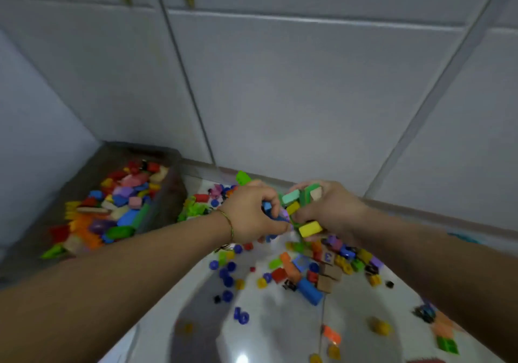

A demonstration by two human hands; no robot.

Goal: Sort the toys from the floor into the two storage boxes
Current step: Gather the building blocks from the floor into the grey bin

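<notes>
Both my hands meet above the toy pile on the white floor. My left hand [252, 212] has its fingers curled round a blue block [267, 208]. My right hand [326, 208] grips a handful of wooden blocks: green [291, 197], yellow [309, 228] and a pale one. A brown storage box [173, 194] at the left holds several coloured blocks. Loose toys [302, 270] lie scattered on the floor below my hands: blue discs, a blue cylinder, brown letter cubes and small bricks. No second box is in view.
White cabinet doors [294, 96] rise right behind the pile. A pale wall [33, 127] closes off the left side beside the box. More small toys [443, 332] lie at the lower right of the glossy floor.
</notes>
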